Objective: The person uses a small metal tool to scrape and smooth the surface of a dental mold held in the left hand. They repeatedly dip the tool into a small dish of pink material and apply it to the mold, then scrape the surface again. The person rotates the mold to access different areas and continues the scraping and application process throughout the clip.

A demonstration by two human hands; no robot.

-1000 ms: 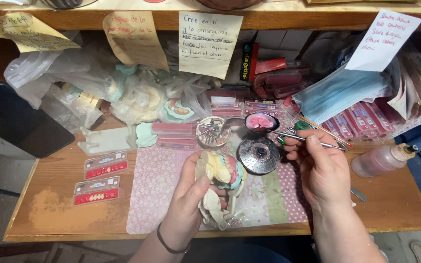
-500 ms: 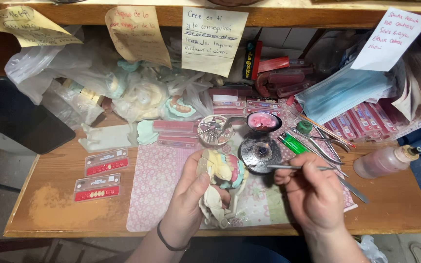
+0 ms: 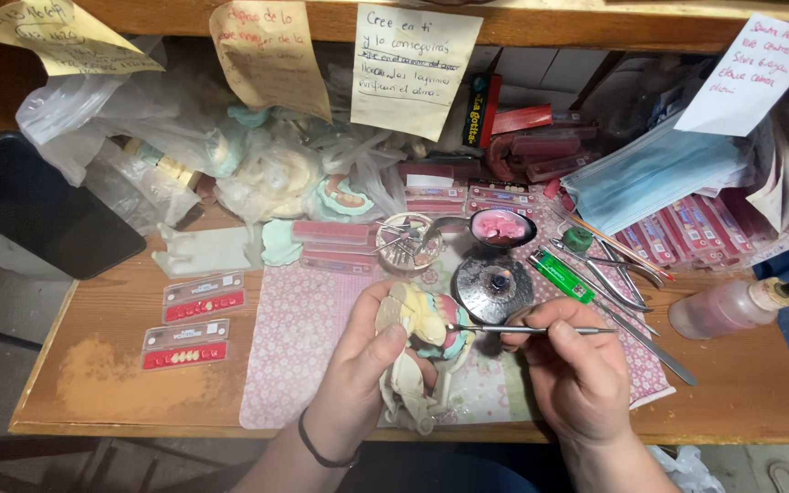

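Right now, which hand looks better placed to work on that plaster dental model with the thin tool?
Probably the right hand: it pinches the thin metal tool, whose tip meets the dental model. The left hand is wrapped around the model, steadying it.

left hand (image 3: pixel 358 374): palm up, fingers curled closed | right hand (image 3: pixel 577 365): pinching, knuckles up

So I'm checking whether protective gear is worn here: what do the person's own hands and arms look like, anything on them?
Both hands are bare: no gloves and no rings that show. The left hand has a thin dark band around its wrist. The right hand has nothing on its wrist. Both forearms are uncovered, with no sleeves in view.
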